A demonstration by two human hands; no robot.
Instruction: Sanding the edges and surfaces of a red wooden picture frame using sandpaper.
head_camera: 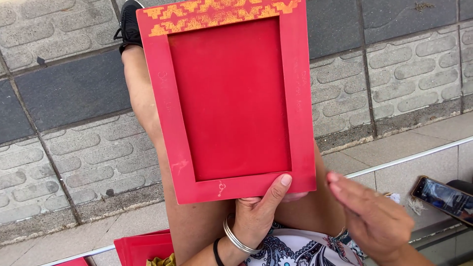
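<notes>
A red rectangular frame [229, 98] with a darker red inner panel and a gold patterned band along its top edge rests tilted over my lap. My left hand [258, 209] grips its bottom edge, thumb on the front, and wears silver bangles and a black band at the wrist. My right hand [372, 214] hovers just right of the frame's lower right corner, fingers loosely together and pointing left, holding nothing. Faint pale marks show on the frame's borders.
My bare leg [143, 98] stretches over grey paving blocks, ending in a black shoe [129, 22]. A phone [443, 197] with a lit screen lies on the step at the right. More red pieces [143, 249] lie at the lower left. A metal strip [409, 157] edges the step.
</notes>
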